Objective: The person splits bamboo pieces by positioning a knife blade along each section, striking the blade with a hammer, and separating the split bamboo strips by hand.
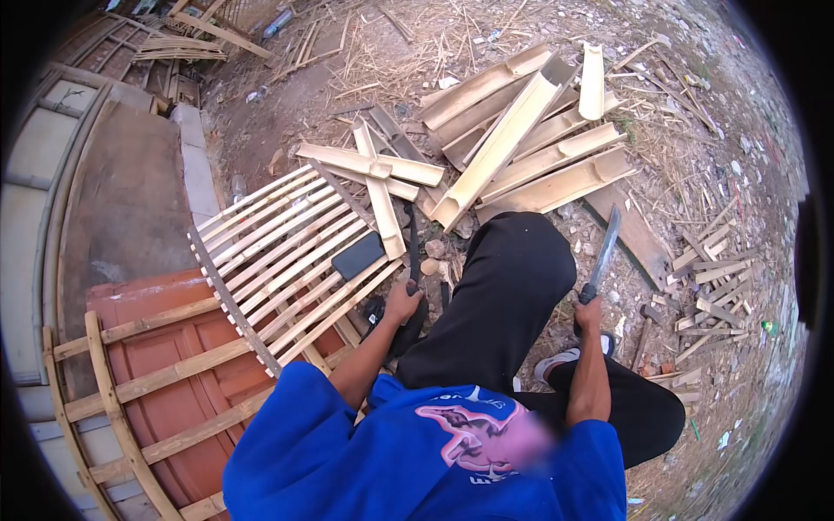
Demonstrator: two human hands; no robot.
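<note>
Several split bamboo lengths [504,143] lie left of one bared knife [605,247].
At left, a slatted panel [287,247] carries a flat black object [358,255]; beside it, the left hand [401,302] has curled fingers near a dark narrow strip [413,239], whether gripping it I cannot tell. Bamboo lies beyond the bent knee [526,252]; at right, the right hand [588,313] wraps its fingers round the knife's handle, blade pointing forward. Holding it well calls for a firm fist, edge turned from the knee.

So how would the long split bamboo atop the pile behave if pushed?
The long bamboo is probably stiff, lying so straight. It's likely light for its length, being a hollow half. It might slide or rock, resting across other pieces.
</note>
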